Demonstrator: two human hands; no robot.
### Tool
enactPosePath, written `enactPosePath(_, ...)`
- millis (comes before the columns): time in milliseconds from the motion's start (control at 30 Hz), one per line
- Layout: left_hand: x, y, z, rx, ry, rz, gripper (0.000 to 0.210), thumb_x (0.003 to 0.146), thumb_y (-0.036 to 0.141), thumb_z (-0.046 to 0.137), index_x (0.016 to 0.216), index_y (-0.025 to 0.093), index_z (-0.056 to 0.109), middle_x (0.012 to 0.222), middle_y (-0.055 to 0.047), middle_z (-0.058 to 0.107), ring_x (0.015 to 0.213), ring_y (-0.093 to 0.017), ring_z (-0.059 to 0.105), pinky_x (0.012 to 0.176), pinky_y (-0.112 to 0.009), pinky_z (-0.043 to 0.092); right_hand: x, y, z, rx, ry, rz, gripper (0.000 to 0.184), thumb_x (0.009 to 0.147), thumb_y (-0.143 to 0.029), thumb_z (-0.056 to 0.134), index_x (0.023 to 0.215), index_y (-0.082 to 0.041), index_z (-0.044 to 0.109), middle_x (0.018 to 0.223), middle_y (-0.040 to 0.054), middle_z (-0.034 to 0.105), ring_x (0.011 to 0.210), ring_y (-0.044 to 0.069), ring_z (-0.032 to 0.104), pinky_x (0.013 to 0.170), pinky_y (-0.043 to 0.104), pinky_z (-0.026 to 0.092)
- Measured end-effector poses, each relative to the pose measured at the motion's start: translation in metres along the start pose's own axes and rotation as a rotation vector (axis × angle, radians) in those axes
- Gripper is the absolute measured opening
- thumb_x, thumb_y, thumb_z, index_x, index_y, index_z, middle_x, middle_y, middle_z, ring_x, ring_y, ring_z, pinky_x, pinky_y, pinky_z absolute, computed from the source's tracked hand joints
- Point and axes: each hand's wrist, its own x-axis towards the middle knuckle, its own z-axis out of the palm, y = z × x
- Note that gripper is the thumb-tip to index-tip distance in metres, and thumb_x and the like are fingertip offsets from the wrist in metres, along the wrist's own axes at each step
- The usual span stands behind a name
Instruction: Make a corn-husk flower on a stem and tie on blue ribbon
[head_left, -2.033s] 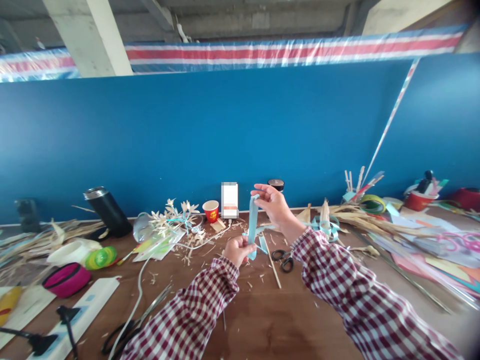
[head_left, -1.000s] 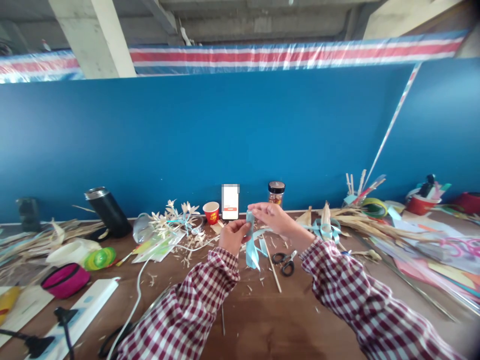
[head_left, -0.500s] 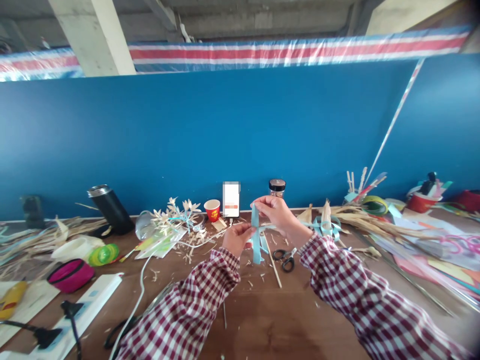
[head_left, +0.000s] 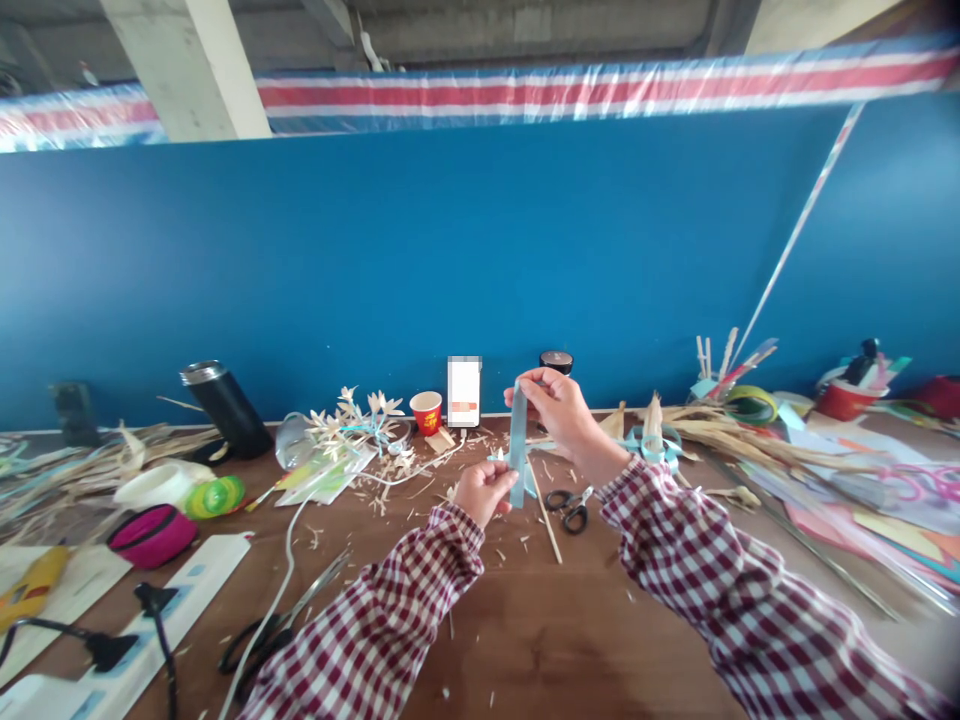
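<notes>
A light blue ribbon strip [head_left: 518,430] stretches upright between my two hands above the table. My right hand [head_left: 555,405] pinches its top end between thumb and fingers. Lower down, my left hand [head_left: 484,490] is closed on the strip near its bottom end. Behind and below the hands lie a thin wooden stick [head_left: 546,515] and small black-handled scissors [head_left: 571,508]. More blue ribbon [head_left: 660,450] lies in loops to the right of my right hand, around a pale husk piece.
A lit phone [head_left: 464,392], a red paper cup [head_left: 427,412] and a black-lidded jar [head_left: 556,362] stand along the blue partition. Husk flowers [head_left: 356,425], a tilted black flask [head_left: 225,412], large scissors [head_left: 277,630] and a power strip [head_left: 150,640] are left. Dried husks [head_left: 720,432] lie right.
My left hand has moved down along the ribbon, and my right hand has risen slightly. The strip between them is now longer and straighter. The large scissors show more beside my left sleeve.
</notes>
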Motion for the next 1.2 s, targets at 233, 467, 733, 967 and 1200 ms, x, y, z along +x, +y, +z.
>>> enactPosePath(233, -0.001, -0.011, 0.001, 0.006, 0.043, -0.016, 0.019, 0.067, 0.027, 0.066, 0.082, 0.015, 0.069, 0.063, -0.002, 0.06, 0.054, -0.009, 0.054, 0.042, -0.018, 0.049, 0.0, -0.001, -0.007, -0.031, 0.078, -0.009, 0.011, 0.079, -0.028, 0.053, 0.08, -0.018, 0.053, 0.073, 0.0043, 0.068, 0.067, 0.015, 0.065, 0.06, 0.027, 0.052)
enactPosePath(467, -0.007, 0.0, 0.005, 0.014, 0.033, 0.022, 0.022, 0.065, 0.019, 0.068, 0.087, 0.016, 0.068, 0.066, -0.001, 0.064, 0.049, -0.008, 0.054, 0.04, -0.018, 0.048, 0.002, 0.003, -0.011, -0.091, 0.113, -0.022, 0.014, 0.077, -0.029, 0.053, 0.083, -0.017, 0.054, 0.074, 0.0057, 0.068, 0.07, 0.016, 0.065, 0.059, 0.026, 0.051)
enactPosePath(733, -0.016, 0.003, 0.004, 0.073, 0.063, 0.073, 0.024, 0.062, 0.024, 0.07, 0.085, 0.015, 0.068, 0.077, -0.007, 0.069, 0.07, -0.018, 0.063, 0.05, -0.024, 0.051, 0.0, 0.009, -0.016, -0.17, 0.087, -0.083, 0.026, 0.077, -0.032, 0.055, 0.098, -0.018, 0.052, 0.076, 0.0033, 0.068, 0.054, 0.011, 0.057, 0.05, 0.023, 0.044)
enactPosePath(967, -0.025, 0.05, -0.003, -0.067, 0.171, 0.247, 0.04, 0.071, 0.034, 0.063, 0.108, 0.018, 0.058, 0.109, -0.011, 0.062, 0.097, -0.025, 0.058, 0.054, -0.023, 0.051, -0.027, 0.023, -0.008, -0.21, 0.007, -0.152, 0.035, 0.083, -0.031, 0.05, 0.115, -0.019, 0.049, 0.085, 0.0059, 0.068, 0.078, 0.016, 0.063, 0.069, 0.03, 0.049)
enactPosePath(1200, -0.028, 0.054, 0.012, -0.46, 0.071, 0.065, 0.053, 0.066, 0.024, 0.07, 0.115, 0.021, 0.048, 0.111, -0.008, 0.061, 0.092, -0.019, 0.061, 0.062, -0.024, 0.053, -0.05, 0.038, 0.01, -0.251, 0.035, -0.177, 0.037, 0.082, -0.026, 0.051, 0.119, -0.022, 0.052, 0.108, 0.0083, 0.062, 0.1, 0.018, 0.056, 0.084, 0.033, 0.046)
